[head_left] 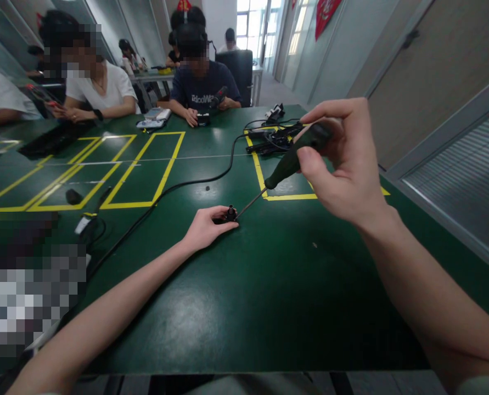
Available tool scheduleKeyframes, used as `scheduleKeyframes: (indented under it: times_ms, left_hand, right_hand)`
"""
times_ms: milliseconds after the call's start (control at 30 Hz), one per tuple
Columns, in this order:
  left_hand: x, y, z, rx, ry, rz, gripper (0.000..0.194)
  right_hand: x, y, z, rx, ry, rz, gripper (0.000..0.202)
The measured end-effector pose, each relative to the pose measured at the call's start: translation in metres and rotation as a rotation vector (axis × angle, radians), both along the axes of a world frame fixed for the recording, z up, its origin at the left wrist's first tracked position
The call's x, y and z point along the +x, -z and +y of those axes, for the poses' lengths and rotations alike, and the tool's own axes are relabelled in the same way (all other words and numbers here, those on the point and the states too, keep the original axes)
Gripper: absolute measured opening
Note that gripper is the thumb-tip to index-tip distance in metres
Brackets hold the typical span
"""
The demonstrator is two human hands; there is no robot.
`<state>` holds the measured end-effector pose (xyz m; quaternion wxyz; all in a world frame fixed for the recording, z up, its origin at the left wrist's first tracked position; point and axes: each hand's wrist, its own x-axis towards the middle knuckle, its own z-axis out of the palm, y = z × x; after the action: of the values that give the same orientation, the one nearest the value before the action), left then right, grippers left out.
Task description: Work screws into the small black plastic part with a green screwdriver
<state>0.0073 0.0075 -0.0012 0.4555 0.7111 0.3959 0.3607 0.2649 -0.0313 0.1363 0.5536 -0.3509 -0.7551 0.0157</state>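
My right hand (338, 159) grips the dark handle of a screwdriver (285, 164), held aslant with its thin shaft pointing down and left. The tip reaches a small black part (230, 215) with a short upright post; whether it touches cannot be made out. Low over the green table, my left hand (209, 226) pinches that part between thumb and fingers. The part's underside is hidden by the fingers.
Black parts and cables (275, 140) lie inside a yellow-taped rectangle ahead. A black cable (178, 185) snakes across the green table (269, 307). A dark lump (73, 196) and a labelled cable piece (86, 220) lie left. Co-workers sit across the table, one holding a tool (218, 97).
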Motion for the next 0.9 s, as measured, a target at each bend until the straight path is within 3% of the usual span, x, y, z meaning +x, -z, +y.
scheduleKeyframes:
  times_ms: [100,300,500,733,900]
  left_hand:
    - [0.0001,0.0007,0.0002,0.006,-0.001,0.0,0.039]
    - [0.0007,0.0029,-0.0007,0.06,-0.007,0.006,0.038]
    - [-0.0014,0.0041,-0.0019,0.205,-0.02,0.111,0.034]
    - [-0.0033,0.006,-0.0025,0.338,-0.045,0.221,0.031]
    - [-0.0038,0.0063,-0.0018,0.376,-0.034,0.233,0.03]
  right_hand:
    - [0.0026,-0.0001,0.0021,-0.039,-0.027,0.021,0.027]
    - [0.0049,-0.0019,0.0049,0.065,0.122,-0.011,0.026]
    - [0.0045,0.0039,0.0089,-0.019,-0.02,0.079,0.035]
    - [0.0037,0.0029,0.0081,0.011,0.081,0.05,0.039]
    - [0.005,0.0056,0.01,-0.03,-0.054,0.089,0.039]
